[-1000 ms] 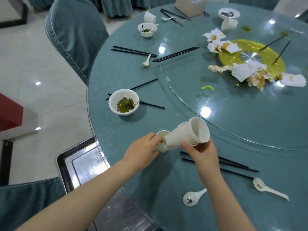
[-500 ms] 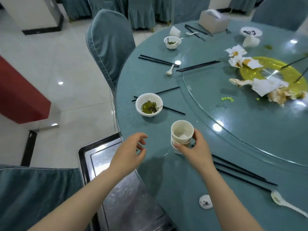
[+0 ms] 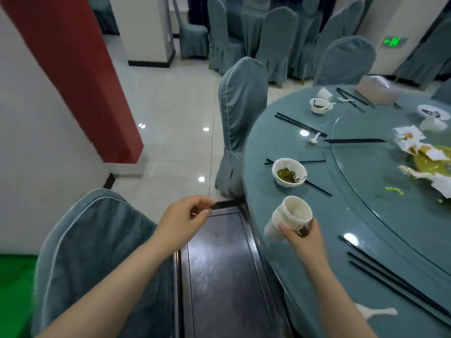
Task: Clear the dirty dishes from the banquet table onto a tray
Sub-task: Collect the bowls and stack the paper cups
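Observation:
My right hand [image 3: 303, 241] grips a tilted stack of white paper cups [image 3: 289, 219] above the edge of the round teal banquet table [image 3: 341, 240]. My left hand [image 3: 185, 219] hovers over the far end of the steel tray [image 3: 219, 276], fingers loosely curled and holding nothing. The tray sits low, between the table and a covered chair. A white bowl with green leftovers [image 3: 289, 173] stands on the table just beyond the cups.
Black chopsticks [image 3: 395, 286], a white spoon [image 3: 375, 312], another dirty bowl [image 3: 319, 106], soiled napkins [image 3: 410, 140] and a yellow plate [image 3: 434, 159] lie on the table. Covered chairs [image 3: 240, 118] flank the tray. A red pillar [image 3: 73, 69] stands at left.
My right hand lifted the cup stack off the table and carried it left toward the tray. My left hand drew away from the cups to above the tray. The view swung left.

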